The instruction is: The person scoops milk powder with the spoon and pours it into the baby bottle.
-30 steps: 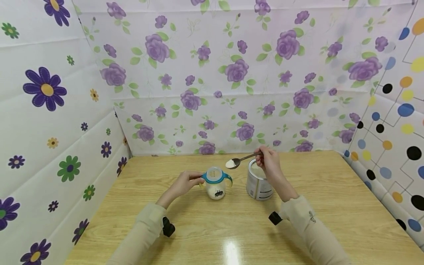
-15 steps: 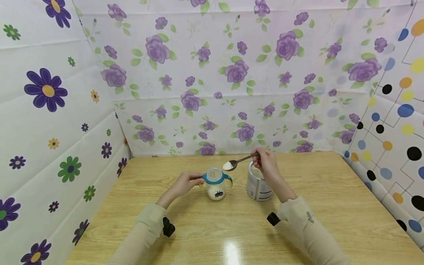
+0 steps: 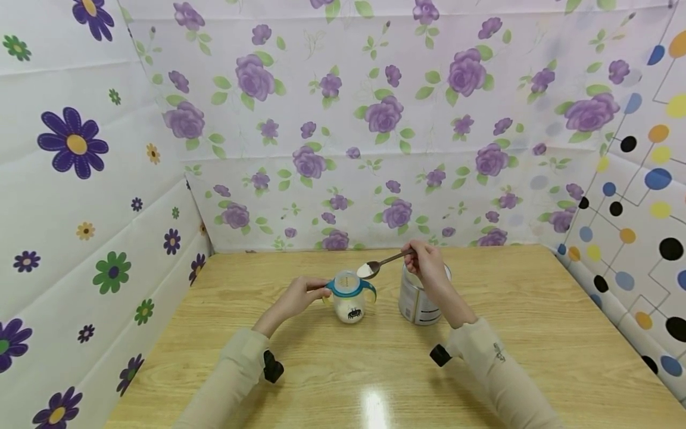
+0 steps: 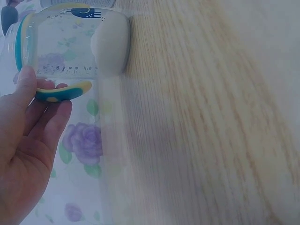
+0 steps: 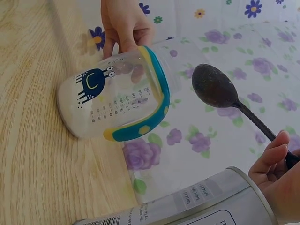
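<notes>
Spoon [image 3: 376,266] of white powder [image 3: 365,271] shifted nearer the cup [image 3: 348,307], right fingers [image 5: 270,158] pinching spoon, left fingers [image 4: 57,123] holding cup handle [image 4: 63,94]

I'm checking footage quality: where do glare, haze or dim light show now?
Head: bright glare patch on the table, bottom center; left wrist: hazy, bluish cast over left hand and cup; right wrist: dimmer than the head view, dark spoon distinct.

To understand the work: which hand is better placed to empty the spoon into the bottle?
Probably the right hand: it holds the spoon with white powder near the bottle, whose handle the left hand grips.
</notes>
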`<state>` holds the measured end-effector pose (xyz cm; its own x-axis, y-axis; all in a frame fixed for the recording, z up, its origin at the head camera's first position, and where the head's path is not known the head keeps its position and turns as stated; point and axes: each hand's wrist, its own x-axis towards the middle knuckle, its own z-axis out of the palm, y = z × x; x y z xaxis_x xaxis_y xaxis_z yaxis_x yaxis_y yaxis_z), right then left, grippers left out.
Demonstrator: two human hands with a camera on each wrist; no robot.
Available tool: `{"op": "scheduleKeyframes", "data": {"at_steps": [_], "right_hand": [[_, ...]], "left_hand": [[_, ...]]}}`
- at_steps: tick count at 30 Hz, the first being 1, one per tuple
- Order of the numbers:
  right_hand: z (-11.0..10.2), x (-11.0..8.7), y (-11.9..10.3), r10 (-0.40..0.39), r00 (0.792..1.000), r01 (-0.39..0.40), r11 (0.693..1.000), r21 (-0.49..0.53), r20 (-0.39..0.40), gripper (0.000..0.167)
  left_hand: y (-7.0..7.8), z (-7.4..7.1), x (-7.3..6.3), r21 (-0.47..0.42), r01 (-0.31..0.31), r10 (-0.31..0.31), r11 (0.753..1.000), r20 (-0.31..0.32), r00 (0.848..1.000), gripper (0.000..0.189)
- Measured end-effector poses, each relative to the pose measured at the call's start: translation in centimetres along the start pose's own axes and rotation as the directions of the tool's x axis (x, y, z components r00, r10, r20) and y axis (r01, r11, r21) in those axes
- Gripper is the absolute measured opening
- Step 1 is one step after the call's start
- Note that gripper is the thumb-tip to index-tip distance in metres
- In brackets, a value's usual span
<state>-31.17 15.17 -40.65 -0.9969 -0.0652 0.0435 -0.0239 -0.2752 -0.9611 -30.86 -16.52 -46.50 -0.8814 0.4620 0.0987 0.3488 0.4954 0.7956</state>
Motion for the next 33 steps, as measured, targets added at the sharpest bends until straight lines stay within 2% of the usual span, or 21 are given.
{"op": "scheduleKeyframes", "data": {"at_steps": [13,22,33], "right_hand": [[0.6,-0.1,0.0,-0.001,0.999,0.003,0.999,-0.041,0.045,0.033],[1.2,0.0,0.1,0.01,0.998,-0.008,0.999,-0.035,0.057,0.031],[1.9,0.0,0.5,-0.055,0.989,0.067,0.994,-0.082,0.136,0.033]], "left_hand": [[-0.2,0.0,0.0,0.018,-0.053,0.053,0.998,0.008,0.999,0.033],[0.0,0.0,-0.1,0.018,-0.037,0.037,0.999,0.009,0.999,0.033],[-0.2,-0.1,0.1,0.019,-0.051,0.05,0.999,0.012,0.999,0.033]]}}
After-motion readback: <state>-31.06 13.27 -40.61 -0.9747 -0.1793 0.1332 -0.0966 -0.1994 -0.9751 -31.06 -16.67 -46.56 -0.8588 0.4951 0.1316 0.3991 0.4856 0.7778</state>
